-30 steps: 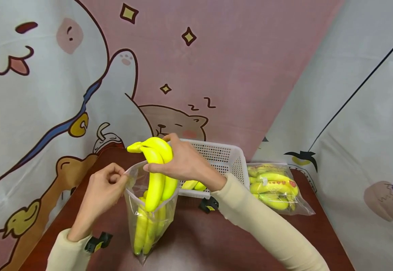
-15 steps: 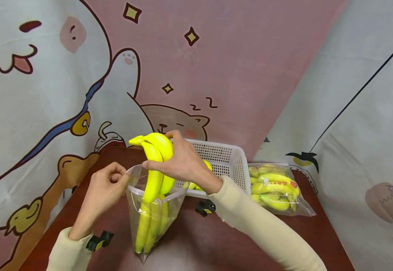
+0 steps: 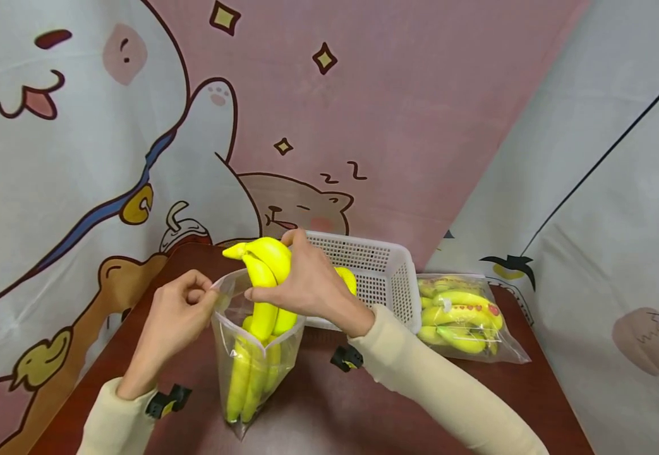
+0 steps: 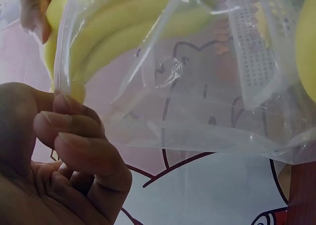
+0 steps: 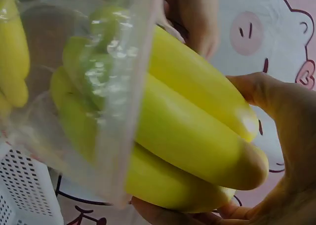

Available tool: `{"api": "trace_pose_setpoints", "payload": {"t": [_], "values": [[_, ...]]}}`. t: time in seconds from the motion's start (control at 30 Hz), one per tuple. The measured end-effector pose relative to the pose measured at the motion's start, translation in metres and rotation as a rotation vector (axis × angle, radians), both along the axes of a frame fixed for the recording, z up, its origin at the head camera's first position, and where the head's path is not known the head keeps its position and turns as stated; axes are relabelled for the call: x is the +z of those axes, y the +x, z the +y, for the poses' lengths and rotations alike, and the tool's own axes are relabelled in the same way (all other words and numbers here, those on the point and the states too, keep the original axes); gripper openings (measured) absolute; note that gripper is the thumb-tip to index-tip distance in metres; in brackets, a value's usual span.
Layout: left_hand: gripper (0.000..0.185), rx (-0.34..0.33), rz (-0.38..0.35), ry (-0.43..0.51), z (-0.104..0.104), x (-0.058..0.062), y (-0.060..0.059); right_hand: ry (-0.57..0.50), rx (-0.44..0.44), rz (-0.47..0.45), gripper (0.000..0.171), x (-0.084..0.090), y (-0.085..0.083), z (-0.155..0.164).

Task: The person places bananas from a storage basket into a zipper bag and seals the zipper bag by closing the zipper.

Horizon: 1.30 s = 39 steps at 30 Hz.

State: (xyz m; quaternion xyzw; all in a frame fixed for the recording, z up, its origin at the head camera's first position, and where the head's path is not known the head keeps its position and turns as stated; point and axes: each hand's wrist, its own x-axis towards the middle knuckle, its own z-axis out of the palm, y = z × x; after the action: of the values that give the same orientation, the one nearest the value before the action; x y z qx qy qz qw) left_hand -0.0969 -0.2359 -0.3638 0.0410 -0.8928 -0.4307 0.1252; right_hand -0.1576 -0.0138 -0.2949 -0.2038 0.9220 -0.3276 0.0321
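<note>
Lowered since half a second ago: bananas [image 3: 266,278], gripped by right hand [image 3: 306,284], half inside bag [image 3: 255,373]. Left hand [image 3: 178,316] pinching bag rim. Behind, basket [image 3: 380,265].

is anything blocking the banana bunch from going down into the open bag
Only partly: bananas already in the clear plastic bag fill its lower part, under the bunch gripped by the right hand. The left hand pinches the rim open; the mouth itself looks unobstructed.

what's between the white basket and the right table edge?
A sealed clear bag of bananas lies on the table, right beside the white basket; shows in the head view.
</note>
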Motion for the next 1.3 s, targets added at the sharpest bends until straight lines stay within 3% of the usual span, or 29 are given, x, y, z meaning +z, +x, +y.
{"api": "trace_pose_setpoints", "payload": {"t": [0.2,0.43,0.63,0.83,1.07,1.3], "values": [[0.014,0.001,-0.024,0.017,0.000,0.003,0.002,0.037,0.080,0.017,0.083,-0.010,0.003,-0.002],[0.013,0.041,-0.077,0.030,0.001,0.005,0.000,0.200,0.147,-0.026,0.079,-0.009,0.005,-0.004],[0.015,0.029,-0.063,0.051,0.004,0.003,0.000,0.313,0.188,0.000,0.069,-0.012,0.004,-0.011],[0.015,-0.012,-0.016,0.045,0.006,-0.002,0.000,0.350,0.167,-0.057,0.065,-0.013,0.000,-0.016],[0.011,-0.082,-0.001,0.045,0.011,-0.004,-0.001,0.369,0.075,-0.120,0.063,-0.017,0.000,-0.025],[0.011,-0.113,-0.001,0.066,0.019,-0.005,-0.001,0.350,0.056,-0.058,0.059,-0.029,0.000,-0.034]]}}
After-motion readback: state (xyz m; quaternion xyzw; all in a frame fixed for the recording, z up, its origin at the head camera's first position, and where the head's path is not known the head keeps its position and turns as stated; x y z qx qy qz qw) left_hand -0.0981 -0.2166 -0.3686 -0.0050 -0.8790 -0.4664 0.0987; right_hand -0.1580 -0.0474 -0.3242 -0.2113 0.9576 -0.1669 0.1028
